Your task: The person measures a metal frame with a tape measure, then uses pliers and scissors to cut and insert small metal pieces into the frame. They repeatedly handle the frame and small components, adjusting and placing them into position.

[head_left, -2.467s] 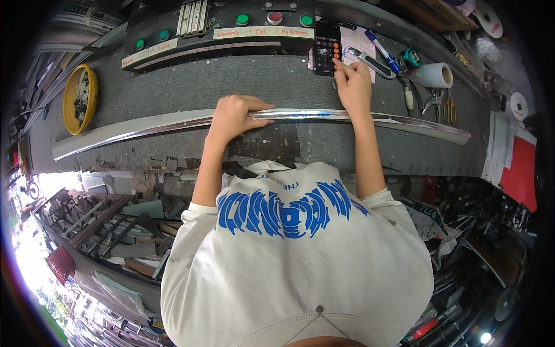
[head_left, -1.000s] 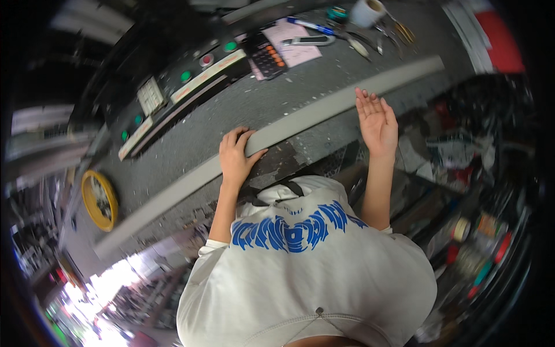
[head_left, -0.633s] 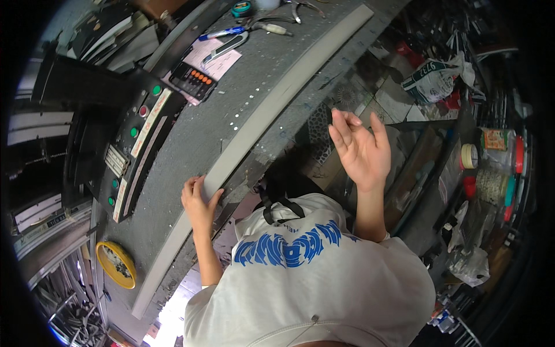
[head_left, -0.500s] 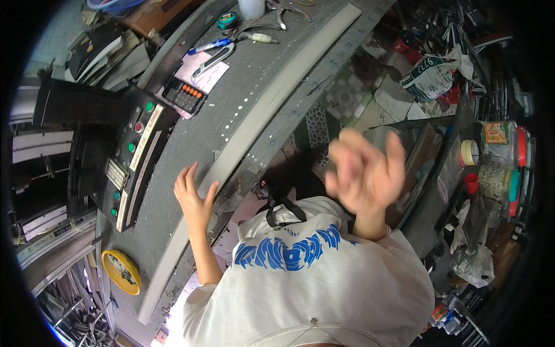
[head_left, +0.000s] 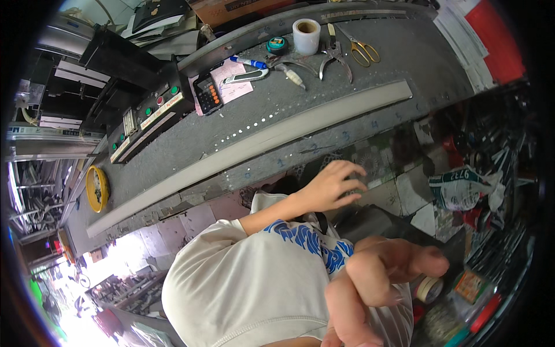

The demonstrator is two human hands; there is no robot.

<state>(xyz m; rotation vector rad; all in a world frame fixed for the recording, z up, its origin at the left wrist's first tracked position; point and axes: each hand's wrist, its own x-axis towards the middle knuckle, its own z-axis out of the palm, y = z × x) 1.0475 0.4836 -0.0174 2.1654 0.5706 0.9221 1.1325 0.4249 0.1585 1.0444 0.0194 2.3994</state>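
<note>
Strip: long grey metal strip point(head_left: 254, 147) lying flat along the near edge of the grey bench point(head_left: 404, 52), running from its left end toward its right end; neither hand touches it.
Left hand: left hand point(head_left: 332, 186) is off the bench, below its near edge, fingers loosely spread and curved, holding nothing; it hangs over cluttered shelving.
Right hand: right hand point(head_left: 376, 289) is close to the camera and blurred, fingers loosely open with one pointing right, nothing in its grip.
Middle of bench: calculator point(head_left: 207, 93) on a pink paper point(head_left: 234, 87), a blue pen point(head_left: 248, 61) and a utility knife point(head_left: 245, 75) beside it.
Far edge: tape measure point(head_left: 277, 44), white tape roll point(head_left: 306, 36), pliers point(head_left: 332, 55) and yellow-handled scissors point(head_left: 364, 52) in a loose row.
Left end: control panel point(head_left: 147, 110) with green and red buttons at the back; yellow disc point(head_left: 97, 188) near the corner.
In the way: the person's white shirt point(head_left: 254, 283) with blue print fills the lower centre and hides what is beneath.
Right side: red sheet point(head_left: 497, 34) and white papers at the bench's right end; a tape roll point(head_left: 429, 288) and assorted clutter lower down.
</note>
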